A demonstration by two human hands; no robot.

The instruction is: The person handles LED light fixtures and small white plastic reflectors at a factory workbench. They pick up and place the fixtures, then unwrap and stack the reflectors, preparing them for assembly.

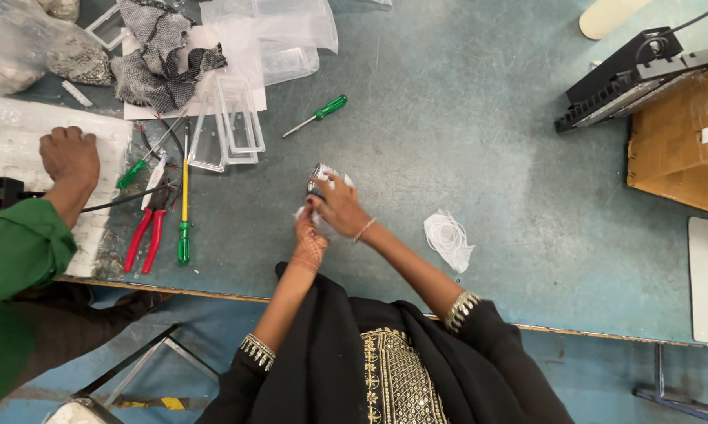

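Centrally, both hands, left (310,243) & right (340,206), clamped on small white plastic bag (322,179) w/ dark part inside.

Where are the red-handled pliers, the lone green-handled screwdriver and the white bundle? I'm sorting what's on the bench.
red-handled pliers (145,235), head view, on one red handle.
green-handled screwdriver (330,106), head view, on the green handle.
white bundle (447,238), head view, on its middle.

Blue-green table (479,157) carries screwdrivers (316,115), pliers (148,229), clear trays (230,126).
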